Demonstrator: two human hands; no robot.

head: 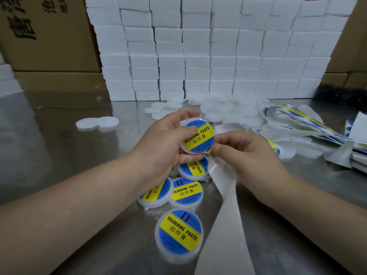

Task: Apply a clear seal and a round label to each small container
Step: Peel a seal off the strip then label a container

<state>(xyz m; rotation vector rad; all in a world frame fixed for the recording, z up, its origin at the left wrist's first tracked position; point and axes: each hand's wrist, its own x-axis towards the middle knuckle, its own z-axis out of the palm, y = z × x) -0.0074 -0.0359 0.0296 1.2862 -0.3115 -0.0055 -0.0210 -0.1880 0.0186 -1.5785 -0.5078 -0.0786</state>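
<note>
**A:** Steel table (59, 155), boxes (49, 46) far left, wall of foam blocks (198, 56) behind. Leftmost thing on it?
**B:** Two loose lids (97, 124), overlapping.
**A:** Hands?
**B:** Left hand (164, 141) grips the container (188, 149), held up over the table at centre. Fingers curl round its left rim, thumb on the label (201, 135). Right hand (246, 153) pinches the right rim with thumb and forefinger.
**A:** So together?
**B:** Yes, both clamped on that one container.
**A:** Underneath?
**B:** Four labelled tubs (179, 233) lie flat on the table, three bunched and the nearest alone. White strip (224, 215) runs from under the right hand to the bottom edge.
**A:** Right side?
**B:** Pile of white discs (228, 110) by the blocks, then tangled label strips (297, 118) far right.
</note>
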